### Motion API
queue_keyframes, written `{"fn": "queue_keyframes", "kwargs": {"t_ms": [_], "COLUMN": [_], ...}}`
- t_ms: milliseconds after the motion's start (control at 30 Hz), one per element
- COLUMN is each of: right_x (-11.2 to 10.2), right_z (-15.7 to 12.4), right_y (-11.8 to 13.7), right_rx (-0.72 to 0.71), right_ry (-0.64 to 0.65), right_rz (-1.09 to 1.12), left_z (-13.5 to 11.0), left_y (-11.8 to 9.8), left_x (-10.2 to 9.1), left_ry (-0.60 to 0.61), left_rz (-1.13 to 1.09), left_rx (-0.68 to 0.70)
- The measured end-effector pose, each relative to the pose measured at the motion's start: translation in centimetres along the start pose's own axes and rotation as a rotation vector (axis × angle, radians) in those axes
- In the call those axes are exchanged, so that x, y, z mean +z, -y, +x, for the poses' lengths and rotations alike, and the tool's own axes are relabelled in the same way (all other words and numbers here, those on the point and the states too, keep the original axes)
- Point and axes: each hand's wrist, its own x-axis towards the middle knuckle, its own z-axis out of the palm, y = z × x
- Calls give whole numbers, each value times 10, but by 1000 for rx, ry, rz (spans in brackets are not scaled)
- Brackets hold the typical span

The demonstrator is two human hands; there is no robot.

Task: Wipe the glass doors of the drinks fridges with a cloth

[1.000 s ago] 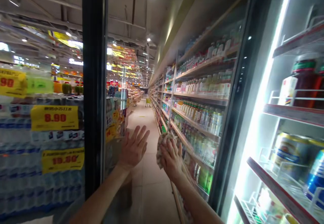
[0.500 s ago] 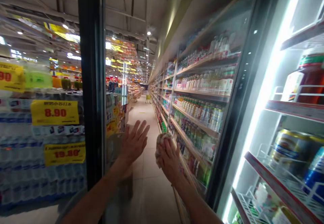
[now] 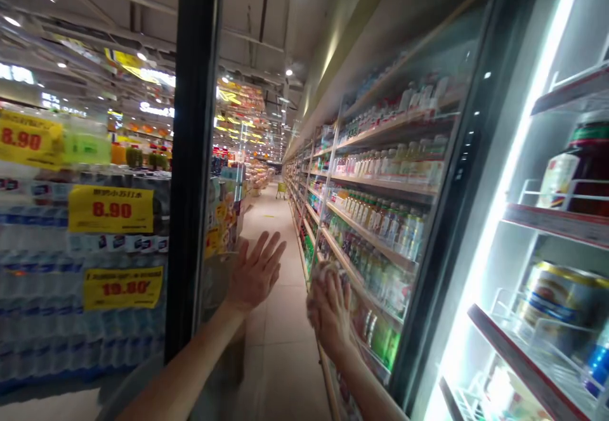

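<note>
Between its dark frame bars, a glass fridge door [image 3: 194, 123] stands swung out in front of me, and the aisle shows through it. My left hand [image 3: 257, 272] is spread flat, palm forward, seemingly against the glass. My right hand [image 3: 332, 313] has its fingers over a crumpled, pale, patterned cloth [image 3: 323, 275], which appears pressed to the glass. The cloth and the fingers on it are slightly blurred, and part of the cloth is hidden under the hand.
Lit fridge shelves [image 3: 554, 218] with bottles and cans are close on my right. Past the glass run shelves of bottles [image 3: 380, 218]. At left, stacked bottled water [image 3: 85, 338] carries yellow price signs [image 3: 111, 210]. A small green-yellow cart [image 3: 280, 190] stands down the aisle.
My right hand has moved the cloth a little to the right and down across the glass. My left hand stays spread in nearly the same place. The view has shifted slightly.
</note>
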Motion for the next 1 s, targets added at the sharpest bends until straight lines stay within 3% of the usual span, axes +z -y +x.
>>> {"fn": "queue_keyframes", "kwargs": {"t_ms": [67, 133, 267, 333, 367, 433, 500, 600, 667, 700, 800, 900, 967, 1000], "right_x": [0, -8, -33, -39, -38, -32, -20, -4, 0, -1, -11, -21, -22, -21], "right_z": [-2, -9, -22, -21, -18, -11, -3, 5, 4, 2, -4, 6, 24, 35], "right_y": [2, -28, -124, -151, -153, -132, -84, -6, 19, 19, -23, -75, -82, -75], "right_rx": [-104, -15, 652, 849, 875, 805, 570, 10, -170, -192, -38, 358, 542, 541], "right_ry": [28, 21, -101, -179, -199, -194, -164, -32, 17, 23, -3, -113, -210, -239], "right_rz": [-14, -55, -161, -195, -198, -179, -139, -26, 27, 36, -21, -82, -69, -53], "left_z": [1, 1, 1, 0, 0, 0, 1, 3, -2, -8, -34, -60, -68, -70], "left_y": [1, 1, -2, -4, -4, -4, -3, -2, -3, -4, -8, -10, -11, -11], "left_x": [0, -1, -5, -5, -5, -4, -2, -1, -1, -1, -1, -1, 0, 1], "left_ry": [8, 9, 1, -8, -13, -24, -29, -33, -27, -21, -6, 26, 41, 39], "left_rz": [-6, -1, 2, -7, -10, -8, -5, -13, -36, -48, -55, -32, -35, -42], "left_rx": [-6, 1, 7, -8, -11, -7, -2, -10, -28, -43, -36, -2, -19, -28]}}
